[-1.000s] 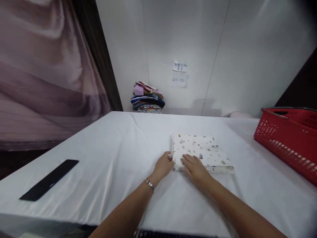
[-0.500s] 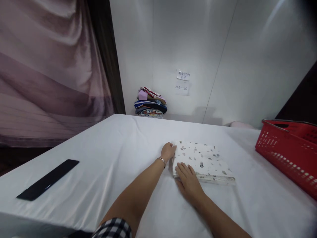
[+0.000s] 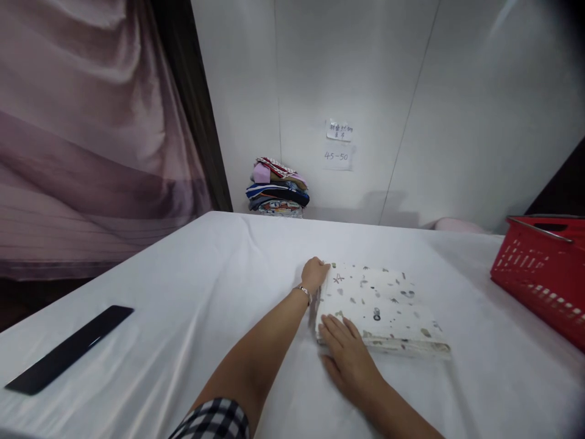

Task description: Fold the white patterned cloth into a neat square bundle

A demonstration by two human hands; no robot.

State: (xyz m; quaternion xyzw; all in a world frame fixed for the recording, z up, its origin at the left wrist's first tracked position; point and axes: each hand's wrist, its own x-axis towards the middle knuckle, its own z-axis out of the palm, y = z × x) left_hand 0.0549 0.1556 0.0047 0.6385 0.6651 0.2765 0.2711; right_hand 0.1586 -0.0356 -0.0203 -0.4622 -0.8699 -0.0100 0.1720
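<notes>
Two hands on folded printed cloth [image 3: 381, 306], at table [image 3: 192, 317] centre, about 1 o'clock from viewpoint. From left: black flat object [image 3: 68, 349] at 9 o'clock; left hand [image 3: 315, 274], fingers curled against cloth's far-left corner, grasp unconfirmed; right hand [image 3: 347, 353], open and flat, pressed on near-left corner; red basket [image 3: 539, 274] at 3 o'clock. Recommended: firm, even pressure along left edge, layers kept square. Compared with half a second earlier: both hands nearly unmoved, basket farther right in view.
</notes>
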